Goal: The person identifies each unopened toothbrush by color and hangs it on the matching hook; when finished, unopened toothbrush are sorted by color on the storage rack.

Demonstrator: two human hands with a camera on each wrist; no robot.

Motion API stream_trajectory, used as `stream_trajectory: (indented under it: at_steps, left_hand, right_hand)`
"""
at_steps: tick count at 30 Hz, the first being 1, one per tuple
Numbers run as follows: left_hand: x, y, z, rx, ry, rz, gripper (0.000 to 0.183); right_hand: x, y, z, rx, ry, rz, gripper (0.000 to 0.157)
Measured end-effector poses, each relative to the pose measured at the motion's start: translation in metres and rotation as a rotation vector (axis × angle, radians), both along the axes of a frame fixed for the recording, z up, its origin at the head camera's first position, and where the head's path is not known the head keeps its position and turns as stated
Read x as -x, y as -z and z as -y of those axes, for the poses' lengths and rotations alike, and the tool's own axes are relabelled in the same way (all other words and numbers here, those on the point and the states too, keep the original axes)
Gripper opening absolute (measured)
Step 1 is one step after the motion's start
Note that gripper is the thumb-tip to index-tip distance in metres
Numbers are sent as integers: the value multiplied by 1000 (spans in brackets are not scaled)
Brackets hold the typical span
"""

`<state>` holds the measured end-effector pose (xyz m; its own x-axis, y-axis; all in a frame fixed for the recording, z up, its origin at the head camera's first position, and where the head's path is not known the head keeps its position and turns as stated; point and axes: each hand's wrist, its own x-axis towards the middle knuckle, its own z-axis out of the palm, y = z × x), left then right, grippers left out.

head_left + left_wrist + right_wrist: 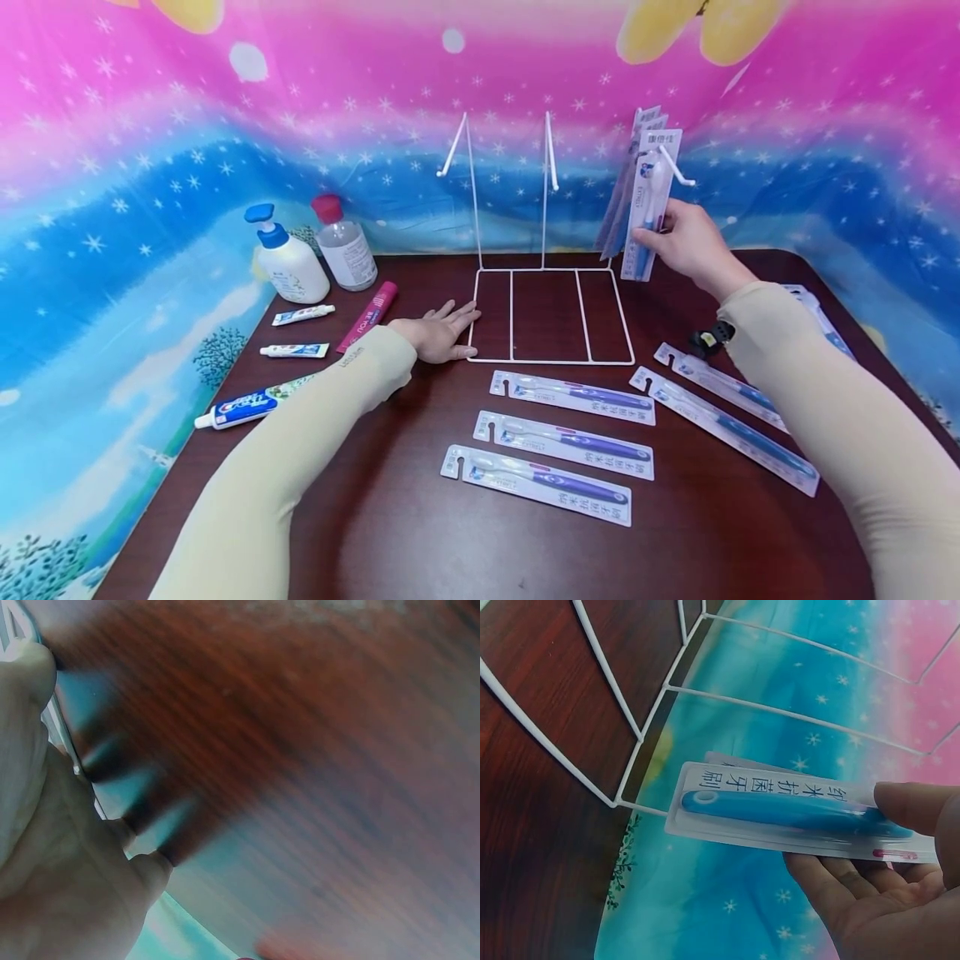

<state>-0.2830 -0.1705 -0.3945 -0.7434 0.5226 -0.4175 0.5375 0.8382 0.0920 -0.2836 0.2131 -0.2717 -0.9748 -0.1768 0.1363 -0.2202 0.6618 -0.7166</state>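
Right hand (701, 246): thumb and fingers pinch blue-handled toothbrush pack (651, 208) by its lower half, upright at wire rack's (551, 362) right-hand hook (688, 182), likely to leave the slotted top free; fully hung or not, can't tell. Left hand (442, 333): fingers spread, touching rack's left edge, probably steadying it. Hanging packs (620, 207) at rack's right, behind held one; purple-handled packs (566, 446) in front of rack, toothpaste tubes (295, 351) left.

Across the worktop (375, 525) I count three purple toothbrush packs (566, 445), at least three blue packs (724, 430), four tubes (367, 318) and two bottles (296, 267). One wire rack (512, 317) has three hooks (552, 158), bearing one front pack (651, 205) and at least two overlapping packs (621, 200) behind.
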Motion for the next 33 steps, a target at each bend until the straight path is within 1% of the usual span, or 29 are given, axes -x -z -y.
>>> stream_trajectory:
  at_steps: [6, 10, 14, 18, 21, 23, 25, 29, 31, 33]
  left_hand:
    - [-5, -5, -4, 2, 18, -8, 80]
    - [-8, -7, -6, 6, 15, -12, 80]
    - [-9, -8, -6, 8, 15, -12, 79]
    - [-9, -10, -5, -8, 13, -2, 79]
    - [-8, -10, -4, -27, 12, 3, 79]
    - [-7, -10, -4, -27, 13, 1, 80]
    - [-6, -10, -4, -26, 9, 1, 80]
    - [-6, -8, -3, -17, 5, -2, 81]
    - [-5, -7, -3, -11, 8, -6, 81]
    - [-6, -6, -4, -15, 10, -8, 79]
  right_hand:
    - [1, -1, -2, 23, 6, 22, 56]
    - [0, -2, -5, 6, -12, 36, 60]
    - [-3, -4, -16, -11, -15, 46, 59]
    - [-10, -9, -40, -61, 20, 36, 59]
    - [-15, -12, -68, -138, 68, 56, 65]
    - [-19, -10, -91, -188, 96, 91, 70]
    - [-22, -4, -116, -256, 120, 126, 75]
    - [-31, 21, -165, -409, 150, 208, 79]
    - [-36, 36, -186, -485, 156, 255, 78]
    - [-41, 50, -203, -542, 148, 305, 71]
